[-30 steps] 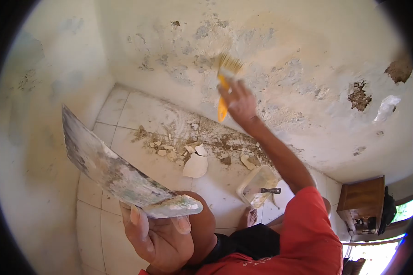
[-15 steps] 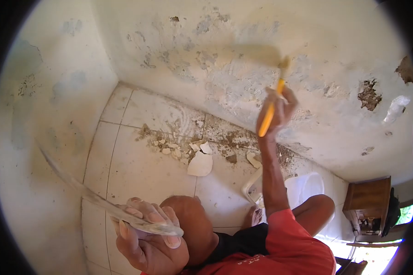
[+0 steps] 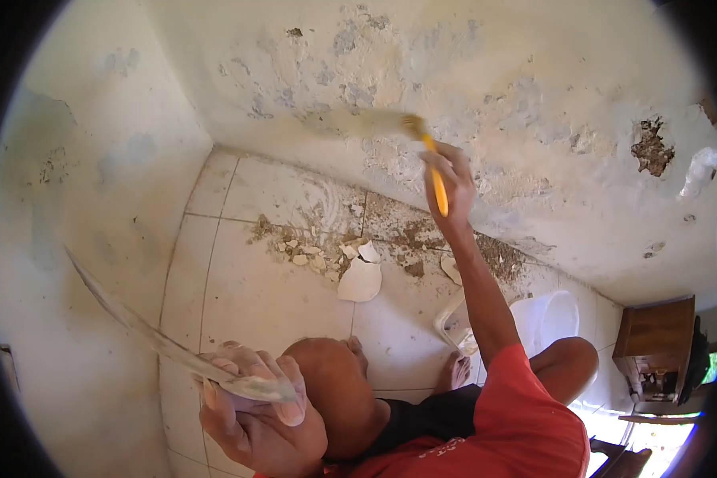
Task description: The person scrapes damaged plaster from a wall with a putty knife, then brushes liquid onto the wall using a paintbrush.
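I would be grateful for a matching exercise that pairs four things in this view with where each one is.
Things:
1. Yellow-handled brush
2. Long flat tool
3. Large white flake
4. Wooden cabinet

Places:
A. On the floor tiles, beside smaller pieces
B. In the right hand
C. Near the view's right edge
D. In the left hand

Pairs: 1-B, 2-D, 3-A, 4-C

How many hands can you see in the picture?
2. The right hand is up by the patchy wall, holding a yellow brush. The left hand is at the bottom left, holding a long blade.
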A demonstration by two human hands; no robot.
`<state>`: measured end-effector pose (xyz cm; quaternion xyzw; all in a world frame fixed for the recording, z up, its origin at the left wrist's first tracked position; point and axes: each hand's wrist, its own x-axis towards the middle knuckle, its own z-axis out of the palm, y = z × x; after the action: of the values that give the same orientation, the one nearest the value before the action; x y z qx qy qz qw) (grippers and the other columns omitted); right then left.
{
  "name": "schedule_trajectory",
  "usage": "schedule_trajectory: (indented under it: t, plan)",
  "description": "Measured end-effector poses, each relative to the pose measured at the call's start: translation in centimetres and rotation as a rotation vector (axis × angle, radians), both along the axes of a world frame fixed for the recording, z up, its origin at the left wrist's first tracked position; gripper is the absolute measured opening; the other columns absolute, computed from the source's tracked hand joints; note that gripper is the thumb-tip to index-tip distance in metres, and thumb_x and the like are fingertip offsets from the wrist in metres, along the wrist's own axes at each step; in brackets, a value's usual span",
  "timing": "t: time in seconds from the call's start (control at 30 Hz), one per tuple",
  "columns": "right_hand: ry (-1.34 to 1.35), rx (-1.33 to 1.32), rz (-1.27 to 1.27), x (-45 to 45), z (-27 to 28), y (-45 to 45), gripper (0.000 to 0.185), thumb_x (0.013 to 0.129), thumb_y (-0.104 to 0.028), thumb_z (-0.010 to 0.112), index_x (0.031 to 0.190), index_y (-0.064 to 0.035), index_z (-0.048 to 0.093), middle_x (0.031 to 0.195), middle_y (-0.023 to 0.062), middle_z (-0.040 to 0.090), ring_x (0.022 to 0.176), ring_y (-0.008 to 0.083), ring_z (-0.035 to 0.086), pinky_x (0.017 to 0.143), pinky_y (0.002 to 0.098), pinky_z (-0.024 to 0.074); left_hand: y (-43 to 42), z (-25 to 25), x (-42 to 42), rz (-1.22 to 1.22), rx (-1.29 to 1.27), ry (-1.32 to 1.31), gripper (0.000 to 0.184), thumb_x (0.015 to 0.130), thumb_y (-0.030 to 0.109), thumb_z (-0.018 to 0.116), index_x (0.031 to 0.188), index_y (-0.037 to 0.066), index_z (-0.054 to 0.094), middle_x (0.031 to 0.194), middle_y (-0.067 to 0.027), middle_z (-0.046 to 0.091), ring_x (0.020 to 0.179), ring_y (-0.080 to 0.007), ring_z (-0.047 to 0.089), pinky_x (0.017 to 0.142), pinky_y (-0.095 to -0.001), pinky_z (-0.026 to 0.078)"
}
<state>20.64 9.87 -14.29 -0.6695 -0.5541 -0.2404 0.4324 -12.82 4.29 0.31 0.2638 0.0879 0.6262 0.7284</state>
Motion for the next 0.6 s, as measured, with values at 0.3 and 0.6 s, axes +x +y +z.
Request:
schedule_trajectory:
  t: [0.3,0.6]
  plan:
    - [-0.126,-0.099,-0.082,-5.2,-6.4,6.7,0.029,0.072,0.000,0.067,0.099,-0.0120,0.067,0.119,0.0079,0.056,0.101,0.0298,0.057,0.070,0.0350,0.0544,-0.7,0.4,0.4,0.045,-0.027,-0.002,0.028,0.103,0.019,0.036,0.115,-0.003,0.047,0.097,-0.0133,0.054,0.064,-0.0160,0.050,0.059,-0.0301,0.042]
    - [0.131,0.245,-0.018,1.6,0.0,2.0,0.040,0.073,0.004,0.069,0.109,-0.0159,0.070,0.116,0.0099,0.060,0.093,0.0233,0.063,0.059,0.0292,0.0563,-0.2,0.3,0.5,0.032,-0.025,-0.001,0.033,0.103,0.020,0.036,0.119,-0.006,0.049,0.097,-0.0146,0.054,0.069,-0.0189,0.053,0.061,-0.0321,0.044]
